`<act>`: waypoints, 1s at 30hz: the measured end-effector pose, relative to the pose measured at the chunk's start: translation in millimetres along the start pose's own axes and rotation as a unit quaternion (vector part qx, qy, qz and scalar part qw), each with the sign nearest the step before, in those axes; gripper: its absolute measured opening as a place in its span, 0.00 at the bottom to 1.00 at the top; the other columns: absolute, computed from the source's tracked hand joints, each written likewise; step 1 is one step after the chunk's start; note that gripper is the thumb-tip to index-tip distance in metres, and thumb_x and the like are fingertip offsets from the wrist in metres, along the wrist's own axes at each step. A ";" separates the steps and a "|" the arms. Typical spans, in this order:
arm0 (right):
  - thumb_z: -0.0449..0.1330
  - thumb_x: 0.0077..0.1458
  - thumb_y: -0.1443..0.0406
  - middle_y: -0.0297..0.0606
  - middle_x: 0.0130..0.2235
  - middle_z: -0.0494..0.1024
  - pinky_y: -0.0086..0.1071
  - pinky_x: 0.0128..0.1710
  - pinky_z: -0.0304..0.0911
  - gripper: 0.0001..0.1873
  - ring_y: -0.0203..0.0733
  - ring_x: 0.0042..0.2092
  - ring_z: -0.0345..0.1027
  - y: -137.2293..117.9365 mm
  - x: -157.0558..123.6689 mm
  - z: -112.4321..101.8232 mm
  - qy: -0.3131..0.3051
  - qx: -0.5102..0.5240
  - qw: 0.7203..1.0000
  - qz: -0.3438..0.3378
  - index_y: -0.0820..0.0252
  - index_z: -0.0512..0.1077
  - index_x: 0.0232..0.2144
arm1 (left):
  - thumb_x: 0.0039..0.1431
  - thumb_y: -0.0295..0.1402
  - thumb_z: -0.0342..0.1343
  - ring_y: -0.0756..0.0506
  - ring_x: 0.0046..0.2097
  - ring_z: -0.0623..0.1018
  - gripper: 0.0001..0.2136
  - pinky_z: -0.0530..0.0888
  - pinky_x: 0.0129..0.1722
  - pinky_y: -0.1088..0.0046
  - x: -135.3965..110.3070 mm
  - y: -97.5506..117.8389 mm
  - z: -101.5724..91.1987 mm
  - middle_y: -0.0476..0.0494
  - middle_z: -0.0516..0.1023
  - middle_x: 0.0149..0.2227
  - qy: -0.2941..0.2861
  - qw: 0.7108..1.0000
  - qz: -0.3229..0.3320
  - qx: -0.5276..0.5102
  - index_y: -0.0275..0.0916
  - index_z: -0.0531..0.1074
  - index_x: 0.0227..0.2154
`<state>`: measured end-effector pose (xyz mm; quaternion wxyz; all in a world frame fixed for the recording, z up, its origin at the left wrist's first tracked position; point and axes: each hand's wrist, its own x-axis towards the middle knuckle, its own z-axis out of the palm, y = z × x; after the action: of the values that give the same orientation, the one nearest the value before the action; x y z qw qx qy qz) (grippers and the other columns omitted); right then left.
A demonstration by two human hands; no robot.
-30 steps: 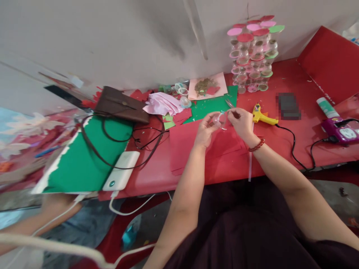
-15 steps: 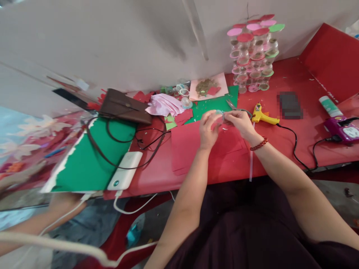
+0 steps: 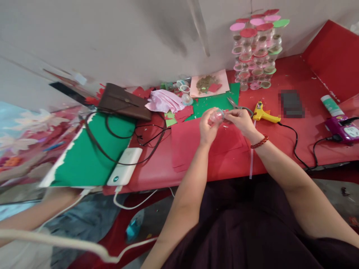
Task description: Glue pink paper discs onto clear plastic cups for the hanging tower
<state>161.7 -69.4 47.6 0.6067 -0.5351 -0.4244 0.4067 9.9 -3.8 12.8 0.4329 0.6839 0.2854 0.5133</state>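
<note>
In my left hand [image 3: 208, 129] is a small clear plastic cup [image 3: 217, 116] with a bluish rim, my fingers curled around its side. My right hand [image 3: 240, 120] pinches at the cup's rim with thumb and forefinger; whether something small sits between those fingertips I cannot make out. Both hands are above a stack of red paper sheets [image 3: 185, 144]. A pair of scissors [image 3: 238, 107] lies just behind my right hand. To its right rests a yellow glue gun [image 3: 265, 113], a glue stick trailing from its back end.
A tower of clear cups with coloured discs [image 3: 255, 52] stands at the back. Pink paper [image 3: 224, 78] holds dried bits. Left are a pink cloth [image 3: 165, 101], a brown bag [image 3: 123, 102] and a white power bank [image 3: 125, 166]. A purple power socket [image 3: 340, 129] stands right. Another person's arm [image 3: 50, 205] shows left.
My left hand has turned the cup slightly, so more of its clear side shows. The right hand stays pinched at the rim. The whole view has shifted a little.
</note>
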 end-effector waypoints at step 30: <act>0.68 0.50 0.57 0.31 0.24 0.75 0.29 0.29 0.63 0.11 0.33 0.28 0.66 -2.1 -1.3 1.3 -0.007 -0.017 0.999 -0.041 0.59 0.77 0.27 | 0.46 0.42 0.77 0.44 0.50 0.81 0.24 0.75 0.52 0.68 -1.1 13.7 8.6 0.47 0.83 0.46 -0.016 0.975 -0.123 -0.185 0.47 0.78 0.46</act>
<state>160.1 -70.4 49.6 0.6104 -0.5249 -0.4571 0.3781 17.0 -13.6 23.6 0.6162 0.5599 0.2609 0.4887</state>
